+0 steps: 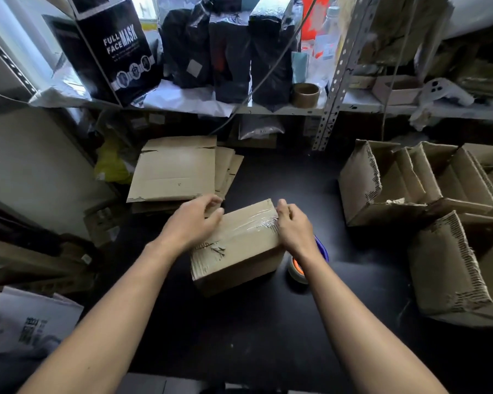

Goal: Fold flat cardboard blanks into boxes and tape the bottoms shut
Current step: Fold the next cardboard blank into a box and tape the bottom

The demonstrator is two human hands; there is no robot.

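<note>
A folded cardboard box point(239, 251) stands upside down on the black table point(268, 322), with a strip of clear tape point(251, 221) along its bottom seam. My left hand point(194, 220) hovers at the box's far left corner, fingers loosely curled, holding nothing. My right hand point(292, 226) presses on the box's right edge where the tape ends, fingers bent over the edge. A tape roll point(298, 270) with a blue dispenser lies on the table just right of the box, partly hidden under my right forearm. A stack of flat cardboard blanks point(174, 169) lies behind the box on the left.
Several assembled open boxes point(427, 180) crowd the table's right side, with another box point(453, 271) nearer. A metal shelf point(268, 109) above the table's back holds black bags, a mask box and a brown tape roll point(306, 94). Printed papers point(29, 322) lie at lower left.
</note>
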